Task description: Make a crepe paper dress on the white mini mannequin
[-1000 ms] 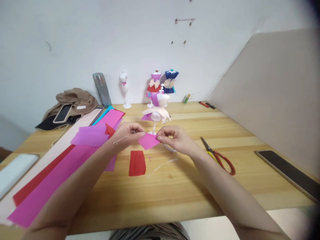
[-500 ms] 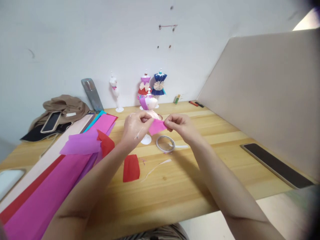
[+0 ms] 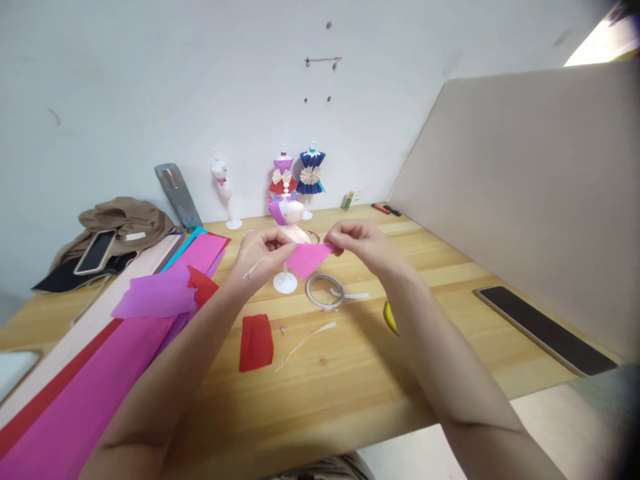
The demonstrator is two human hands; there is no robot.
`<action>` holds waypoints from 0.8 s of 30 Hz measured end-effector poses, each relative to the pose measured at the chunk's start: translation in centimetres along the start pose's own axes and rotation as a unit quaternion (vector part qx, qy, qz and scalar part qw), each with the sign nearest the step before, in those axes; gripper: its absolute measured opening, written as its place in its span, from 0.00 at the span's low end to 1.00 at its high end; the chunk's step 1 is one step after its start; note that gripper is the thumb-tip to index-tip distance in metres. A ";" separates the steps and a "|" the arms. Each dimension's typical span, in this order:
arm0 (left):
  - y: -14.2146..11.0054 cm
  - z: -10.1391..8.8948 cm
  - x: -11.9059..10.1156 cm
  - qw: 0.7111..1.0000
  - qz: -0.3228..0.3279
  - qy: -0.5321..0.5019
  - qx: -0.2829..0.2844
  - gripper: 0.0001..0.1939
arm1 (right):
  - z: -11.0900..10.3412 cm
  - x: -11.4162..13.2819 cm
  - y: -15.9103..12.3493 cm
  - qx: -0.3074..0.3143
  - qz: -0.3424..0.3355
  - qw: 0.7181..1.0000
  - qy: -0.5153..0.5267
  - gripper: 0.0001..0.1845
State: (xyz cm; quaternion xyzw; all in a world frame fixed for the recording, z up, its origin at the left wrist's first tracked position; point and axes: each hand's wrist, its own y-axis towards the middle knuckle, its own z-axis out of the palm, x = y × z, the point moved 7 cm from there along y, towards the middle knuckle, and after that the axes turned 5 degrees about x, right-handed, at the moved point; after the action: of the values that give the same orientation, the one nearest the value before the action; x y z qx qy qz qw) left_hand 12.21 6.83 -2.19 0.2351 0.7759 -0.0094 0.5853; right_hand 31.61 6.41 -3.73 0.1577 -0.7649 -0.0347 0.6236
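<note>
A small piece of pink crepe paper (image 3: 309,259) is stretched between my two hands above the table. My left hand (image 3: 264,255) pinches its left corner, and my right hand (image 3: 356,243) pinches the right one. Right behind it stands a small white mannequin (image 3: 294,212) with a purple band across its chest; the paper and my left hand partly cover it. Below the paper lies a roll of tape (image 3: 325,292) with a loose end. Nearer to me rest a red piece of crepe paper (image 3: 257,343) and a thin whitish strip (image 3: 305,345).
Long sheets of coloured paper (image 3: 115,360) cover the table's left side. Behind them are a phone (image 3: 96,252), brown cloth (image 3: 123,217) and a bottle (image 3: 179,197). Dressed mannequins (image 3: 311,175) stand by the wall. A dark flat device (image 3: 545,330) lies at right; something yellow (image 3: 390,318) shows beside my forearm.
The pink paper is now spread wider and hangs in a pointed shape, with my hands slightly farther apart. The whole view has shifted a little, and a yellow thing shows beside my right forearm.
</note>
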 end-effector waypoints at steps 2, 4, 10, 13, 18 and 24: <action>-0.1 -0.5 -0.2 0.999 0.005 0.010 0.037 0.09 | -1.2 0.5 1.0 -0.060 -0.031 0.998 0.001 0.12; -0.3 -1.0 -0.3 0.996 0.003 0.028 0.084 0.10 | -1.6 1.1 2.2 -0.071 -0.060 0.996 0.008 0.13; -0.9 -2.5 -0.3 0.986 -0.019 0.086 0.140 0.13 | -0.1 6.3 5.1 0.013 -0.171 0.984 -0.054 0.16; -0.9 -2.8 -0.5 0.983 -0.010 0.114 0.147 0.12 | 1.0 9.3 6.5 0.043 -0.205 0.962 -0.175 0.12; -1.1 -2.9 -0.9 0.976 0.016 0.145 0.164 0.11 | 3.4 10.9 8.8 0.130 -0.200 0.914 -0.327 0.08; -1.4 -3.7 -1.1 0.965 0.059 0.200 0.161 0.09 | 4.5 11.6 9.3 0.107 -0.139 0.898 -0.404 0.07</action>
State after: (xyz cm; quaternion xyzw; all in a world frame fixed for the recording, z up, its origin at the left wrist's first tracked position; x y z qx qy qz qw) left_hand 8.60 6.24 -0.40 0.3689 0.8502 -0.0524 0.3719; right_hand 23.45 11.29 8.52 0.3008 -0.9205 -0.0996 0.2286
